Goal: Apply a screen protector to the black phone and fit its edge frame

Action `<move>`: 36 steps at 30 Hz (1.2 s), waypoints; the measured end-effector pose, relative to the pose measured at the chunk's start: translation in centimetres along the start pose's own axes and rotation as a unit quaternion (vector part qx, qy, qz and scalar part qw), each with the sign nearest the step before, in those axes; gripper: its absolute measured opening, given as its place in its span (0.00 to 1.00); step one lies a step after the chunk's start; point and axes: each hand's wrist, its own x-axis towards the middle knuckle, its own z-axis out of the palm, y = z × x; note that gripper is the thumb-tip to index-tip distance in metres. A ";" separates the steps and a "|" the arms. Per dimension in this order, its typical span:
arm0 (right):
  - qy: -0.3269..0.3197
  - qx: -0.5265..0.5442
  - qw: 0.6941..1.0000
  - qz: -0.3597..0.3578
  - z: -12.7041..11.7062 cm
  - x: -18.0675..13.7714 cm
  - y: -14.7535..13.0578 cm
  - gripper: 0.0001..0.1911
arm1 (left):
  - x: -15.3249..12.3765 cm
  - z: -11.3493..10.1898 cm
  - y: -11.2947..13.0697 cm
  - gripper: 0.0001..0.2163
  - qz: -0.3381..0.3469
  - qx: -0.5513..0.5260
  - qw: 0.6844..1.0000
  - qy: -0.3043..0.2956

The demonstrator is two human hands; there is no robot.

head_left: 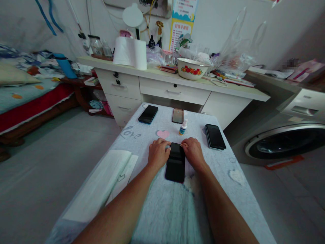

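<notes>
A black smartphone (175,166) lies screen up on the cloth-covered table, between my two hands. My left hand (158,153) rests at its upper left edge, fingers curled, with a small pale bit at the fingertips that is too small to name. At the upper right corner is my right hand (193,153), its fingers bunched together and touching the phone's edge; whether anything thin is pinched there is hidden. Just beyond the hands stands a small white bottle (182,128) with a blue and yellow label, upright.
Another phone (148,114) lies at the far left, a brownish phone case or phone (178,115) at the far middle, and stacked phones (215,137) on the right. White paper sheets (101,186) cover the left side. Behind stands a desk (175,88); a washing machine (286,125) is right.
</notes>
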 end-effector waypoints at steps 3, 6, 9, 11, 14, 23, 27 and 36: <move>-0.006 -0.014 1.000 -0.013 0.3 0.5 -0.9 0.08 | 0.0 0.0 0.0 0.10 -0.002 0.004 1.000 -0.004; -0.010 -0.021 0.999 -0.026 0.6 0.9 -1.5 0.08 | 0.0 -0.1 0.1 0.10 -0.006 0.007 1.000 -0.011; -0.017 -0.024 0.999 -0.038 0.7 1.3 -2.0 0.08 | 0.0 -0.1 0.1 0.10 -0.009 0.011 1.000 -0.014; -0.022 -0.027 0.998 -0.046 0.8 1.5 -2.3 0.09 | 0.1 -0.1 0.1 0.09 -0.009 0.012 1.000 -0.012; -0.023 -0.030 0.997 -0.062 0.8 1.9 -2.9 0.10 | 0.1 0.0 0.0 0.06 -0.007 0.012 1.000 -0.005; -0.028 -0.004 0.995 -0.091 0.9 2.1 -3.3 0.10 | 0.0 -0.3 0.2 0.03 -0.015 0.012 1.000 -0.010; -0.034 -0.012 0.998 -0.059 0.3 1.7 -2.1 0.09 | -0.1 -0.2 0.2 0.02 -0.012 0.004 1.000 -0.001; -0.037 -0.018 0.999 -0.017 -0.7 0.7 -0.2 0.09 | -0.1 0.1 -0.1 0.08 0.003 0.003 1.000 0.014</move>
